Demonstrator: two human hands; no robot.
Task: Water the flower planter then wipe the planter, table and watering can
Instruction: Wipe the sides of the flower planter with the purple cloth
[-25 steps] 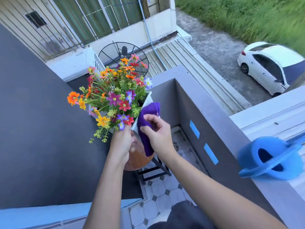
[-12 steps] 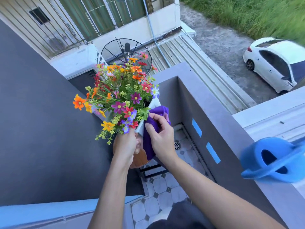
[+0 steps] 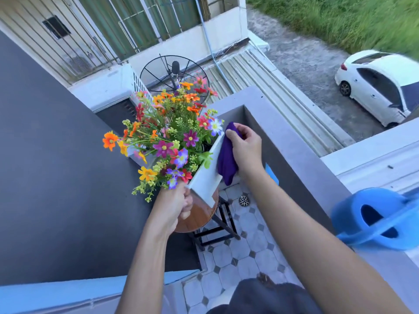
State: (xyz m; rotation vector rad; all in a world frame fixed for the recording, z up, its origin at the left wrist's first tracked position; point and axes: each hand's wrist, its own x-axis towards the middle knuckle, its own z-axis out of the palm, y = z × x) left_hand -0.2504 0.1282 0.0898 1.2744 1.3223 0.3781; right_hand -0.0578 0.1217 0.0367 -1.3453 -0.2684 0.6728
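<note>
**Cloth on planter's right side, planter gripped at near corner**

Centre of frame: white planter (image 3: 205, 177), long box shape, w/ a dense bunch of flowers (image 3: 169, 137) (orange, red, pink, purple, yellow) spilling toward upper left. It sits over a round wooden table (image 3: 199, 217) w/ black legs; whether the base rests on the top or is lifted, can't tell.

Left hand (image 3: 174, 203) is closed around the planter's near corner, lower centre, fingers curled at the end wall, partly under the blooms.

Right hand (image 3: 246, 147), centre-right, pinches a purple cloth (image 3: 226, 158) bunched up betw. thumb & fingers. Cloth is pressed against the planter's long right-hand wall near its top rim; a tail of it hangs down past the wall's lower edge.

Blue watering can (image 3: 377, 223) sits lower right on the grey ledge (image 3: 285, 132) of the balcony wall, well apart from both hands, opening facing up, somewhat blurred.

Below: tiled floor (image 3: 238, 264) w/ a round drain (image 3: 244, 200) just right of the table. Upper right: white car (image 3: 381, 85) on a gravel drive. A satellite dish (image 3: 172, 75) sits behind the flowers, upper centre.
</note>
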